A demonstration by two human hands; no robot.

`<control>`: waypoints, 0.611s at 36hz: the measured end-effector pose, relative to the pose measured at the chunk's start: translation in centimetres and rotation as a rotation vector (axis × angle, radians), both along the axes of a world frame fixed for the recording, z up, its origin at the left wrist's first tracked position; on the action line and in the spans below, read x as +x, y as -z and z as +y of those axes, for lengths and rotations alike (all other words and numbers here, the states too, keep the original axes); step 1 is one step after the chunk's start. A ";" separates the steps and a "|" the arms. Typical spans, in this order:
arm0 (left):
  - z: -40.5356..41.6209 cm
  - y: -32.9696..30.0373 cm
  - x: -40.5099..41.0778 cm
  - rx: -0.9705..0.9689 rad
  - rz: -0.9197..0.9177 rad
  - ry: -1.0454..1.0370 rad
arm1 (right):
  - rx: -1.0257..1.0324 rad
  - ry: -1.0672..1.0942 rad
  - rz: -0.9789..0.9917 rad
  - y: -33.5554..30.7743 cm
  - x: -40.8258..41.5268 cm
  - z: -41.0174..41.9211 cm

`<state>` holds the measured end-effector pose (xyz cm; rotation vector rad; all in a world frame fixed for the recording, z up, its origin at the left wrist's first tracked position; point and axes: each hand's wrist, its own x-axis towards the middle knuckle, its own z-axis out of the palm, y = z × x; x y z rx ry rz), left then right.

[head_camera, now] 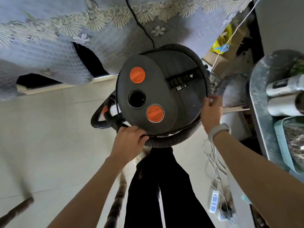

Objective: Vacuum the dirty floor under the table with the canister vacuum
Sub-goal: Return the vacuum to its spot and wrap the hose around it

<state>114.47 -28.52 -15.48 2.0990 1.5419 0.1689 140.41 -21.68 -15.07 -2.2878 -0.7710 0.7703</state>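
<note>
Left hand (130, 140) grips the near edge of the canister vacuum (162, 92), its fingers curled over the black cord and the ribbed hose (174, 139) where they wrap the drum. Right hand (211, 112) holds the drum's right side, fingers curled over the hose at the rim; a pale wristband (218, 130) sits on that wrist.

Canister vacuum: dark round body, held between both hands above the tiled floor (49, 137), directly in front of the person's dark trouser legs (161, 186). Its top face shows two orange caps (137, 75), one towards the far side and one towards the near side, with an open round port (136, 98) between them. A ribbed grey hose encircles the drum. A black loop of hose or handle (100, 116) projects beyond the drum's left edge; which it is cannot be told.

Table: covered by a pale lace-edged tablecloth (65, 30) that hangs down along the far side of the floor, just beyond the vacuum. A black cable (141, 25) runs from the vacuum's far edge up across the cloth.

Right side of the floor: a white power strip (214, 203) with white cables (212, 155) lies near the person's right leg. A grey shelf edge (258, 112) carrying metal cylinders (283, 89) stands further right.
</note>
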 end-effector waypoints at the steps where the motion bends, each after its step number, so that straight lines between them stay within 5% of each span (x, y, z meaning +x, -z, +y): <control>1: 0.2 -0.2 0.2 -0.015 -0.027 -0.012 | 0.014 -0.019 -0.028 -0.3 0.2 0.7; 9: 3.5 0.5 -1.3 -0.082 0.033 -0.264 | -0.097 -0.090 -0.155 -0.8 2.4 5.8; 15: 5.8 2.8 -1.4 -0.299 -0.145 -0.890 | -0.149 -0.073 -0.111 0.5 2.1 5.9; 22: 6.8 3.9 -2.2 -0.474 -0.159 -0.948 | -0.104 -0.027 -0.078 1.5 1.9 5.3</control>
